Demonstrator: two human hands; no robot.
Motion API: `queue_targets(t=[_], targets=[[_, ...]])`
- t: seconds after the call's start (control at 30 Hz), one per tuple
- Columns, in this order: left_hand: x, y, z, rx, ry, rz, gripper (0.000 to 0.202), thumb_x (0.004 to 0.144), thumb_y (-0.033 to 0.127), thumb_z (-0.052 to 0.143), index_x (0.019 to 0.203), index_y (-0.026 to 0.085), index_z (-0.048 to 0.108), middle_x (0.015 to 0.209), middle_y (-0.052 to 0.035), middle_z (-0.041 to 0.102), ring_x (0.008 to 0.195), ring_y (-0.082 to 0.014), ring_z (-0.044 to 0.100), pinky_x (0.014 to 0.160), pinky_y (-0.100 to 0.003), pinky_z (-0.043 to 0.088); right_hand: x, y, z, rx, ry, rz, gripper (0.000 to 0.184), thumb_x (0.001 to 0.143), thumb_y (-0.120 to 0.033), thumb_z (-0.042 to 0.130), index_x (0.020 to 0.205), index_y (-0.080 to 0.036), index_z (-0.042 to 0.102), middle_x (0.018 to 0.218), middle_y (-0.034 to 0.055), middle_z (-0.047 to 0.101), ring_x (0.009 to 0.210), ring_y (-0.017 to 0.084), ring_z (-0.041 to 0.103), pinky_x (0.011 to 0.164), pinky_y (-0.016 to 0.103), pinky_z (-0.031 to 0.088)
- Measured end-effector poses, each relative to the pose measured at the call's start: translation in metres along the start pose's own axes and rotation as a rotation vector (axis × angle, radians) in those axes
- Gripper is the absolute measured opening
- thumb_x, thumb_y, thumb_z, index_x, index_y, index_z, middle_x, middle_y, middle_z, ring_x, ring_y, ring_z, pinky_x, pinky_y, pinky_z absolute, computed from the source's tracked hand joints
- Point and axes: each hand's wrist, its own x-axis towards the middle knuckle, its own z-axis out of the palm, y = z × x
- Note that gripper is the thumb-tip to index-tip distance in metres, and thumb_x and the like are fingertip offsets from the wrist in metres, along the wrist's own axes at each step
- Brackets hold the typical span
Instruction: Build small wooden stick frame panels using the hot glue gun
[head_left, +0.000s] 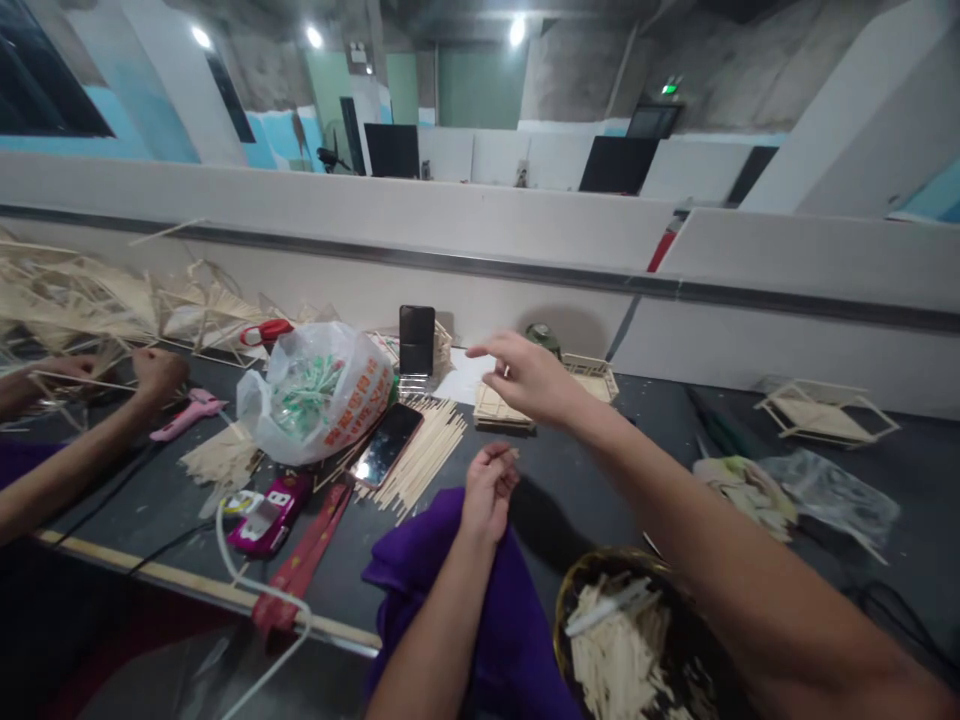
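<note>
My left hand point(491, 490) is closed above the purple cloth point(480, 610), fingertips pressed together. Whatever may be between them is too small to make out. Raised over the table, my right hand point(531, 378) stretches its index finger to the left, with the thumb apart below it and nothing visible between them. Behind and under this hand lies a small framework of thin wooden sticks point(504, 412), partly covered by it. A bundle of loose wooden sticks point(424, 455) lies left of my hands, with a dark phone point(388, 445) resting on it.
A plastic bag point(322, 395), an upright phone point(417, 340) and a magenta device point(271, 515) stand to the left. Another person's hands point(159, 372) work among stick frames at far left. A basket of wood pieces point(622, 640) is near my right forearm. A hexagonal stick frame point(825, 412) sits right.
</note>
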Motion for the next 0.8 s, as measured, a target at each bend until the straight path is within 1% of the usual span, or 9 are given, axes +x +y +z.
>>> queue_targets(t=[0.03, 0.13, 0.2, 0.23, 0.3, 0.37, 0.47, 0.67, 0.8], targets=[[-0.002, -0.001, 0.002, 0.022, -0.033, -0.027, 0.038, 0.056, 0.016, 0.087, 0.087, 0.014, 0.065, 0.065, 0.0037, 0.064, 0.050, -0.0042, 0.053, 0.053, -0.017, 0.044, -0.025, 0.008, -0.012, 0.046, 0.003, 0.020, 0.030, 0.081, -0.010, 0.056, 0.107, -0.017, 0.069, 0.104, 0.0078, 0.068, 0.075, 0.013, 0.061, 0.072, 0.027, 0.046], [-0.010, -0.008, 0.012, 0.030, -0.044, -0.124, 0.039, 0.057, 0.012, 0.086, 0.089, 0.014, 0.064, 0.068, 0.0034, 0.065, 0.050, -0.0038, 0.053, 0.052, -0.017, 0.045, -0.099, 0.031, -0.035, 0.175, 0.018, 0.248, 0.020, 0.089, -0.025, 0.054, 0.100, -0.019, 0.070, 0.074, 0.0001, 0.068, 0.052, 0.011, 0.055, 0.058, 0.025, 0.044], [-0.019, -0.014, 0.023, 0.006, -0.054, -0.189, 0.039, 0.059, 0.009, 0.084, 0.091, 0.014, 0.064, 0.068, 0.0033, 0.065, 0.051, -0.0040, 0.053, 0.053, -0.017, 0.046, -0.143, 0.042, -0.038, 0.158, 0.119, 0.387, 0.020, 0.090, -0.033, 0.056, 0.086, -0.020, 0.072, 0.057, -0.0028, 0.062, 0.051, 0.012, 0.054, 0.057, 0.026, 0.043], [-0.024, -0.018, 0.029, -0.011, -0.065, -0.226, 0.038, 0.060, 0.007, 0.083, 0.092, 0.014, 0.064, 0.069, 0.0031, 0.065, 0.052, -0.0043, 0.054, 0.052, -0.017, 0.045, -0.162, 0.045, -0.036, 0.158, 0.172, 0.437, 0.019, 0.089, -0.034, 0.058, 0.085, -0.021, 0.071, 0.060, -0.0021, 0.063, 0.055, 0.013, 0.057, 0.058, 0.026, 0.044], [-0.035, -0.026, 0.044, -0.028, -0.083, -0.295, 0.035, 0.064, 0.006, 0.081, 0.093, 0.014, 0.064, 0.071, 0.0023, 0.066, 0.053, -0.0048, 0.056, 0.052, -0.017, 0.046, -0.189, 0.048, -0.027, 0.191, 0.245, 0.469, 0.014, 0.086, -0.032, 0.063, 0.092, -0.021, 0.070, 0.080, 0.0013, 0.070, 0.070, 0.015, 0.062, 0.066, 0.028, 0.048], [-0.044, -0.034, 0.057, -0.025, -0.113, -0.371, 0.031, 0.066, 0.005, 0.079, 0.092, 0.014, 0.064, 0.072, 0.0016, 0.066, 0.055, -0.0057, 0.057, 0.053, -0.017, 0.047, -0.206, 0.047, -0.016, 0.189, 0.284, 0.464, 0.017, 0.085, -0.030, 0.064, 0.099, -0.021, 0.069, 0.095, 0.0037, 0.070, 0.075, 0.016, 0.061, 0.071, 0.030, 0.049], [-0.052, -0.046, 0.071, -0.023, -0.153, -0.450, 0.028, 0.067, 0.005, 0.079, 0.089, 0.014, 0.064, 0.074, -0.0008, 0.067, 0.061, -0.0081, 0.062, 0.055, -0.017, 0.048, -0.218, 0.042, -0.004, 0.210, 0.368, 0.485, 0.022, 0.086, -0.032, 0.064, 0.105, -0.021, 0.067, 0.099, 0.0049, 0.068, 0.081, 0.017, 0.060, 0.077, 0.032, 0.050], [-0.047, -0.057, 0.076, 0.014, -0.168, -0.456, 0.023, 0.071, 0.004, 0.075, 0.088, 0.015, 0.064, 0.079, -0.0023, 0.069, 0.062, -0.0081, 0.063, 0.057, -0.017, 0.050, -0.227, 0.046, -0.001, 0.186, 0.460, 0.535, 0.011, 0.084, -0.030, 0.066, 0.092, -0.022, 0.069, 0.091, 0.0032, 0.068, 0.085, 0.019, 0.060, 0.080, 0.033, 0.048], [-0.040, -0.052, 0.082, 0.045, -0.171, -0.444, 0.025, 0.070, 0.005, 0.076, 0.089, 0.016, 0.064, 0.077, 0.0000, 0.068, 0.062, -0.0080, 0.063, 0.059, -0.018, 0.049, -0.232, 0.051, -0.004, 0.242, 0.519, 0.605, 0.023, 0.082, -0.028, 0.068, 0.103, -0.020, 0.067, 0.096, 0.0043, 0.068, 0.082, 0.018, 0.061, 0.078, 0.031, 0.049]])
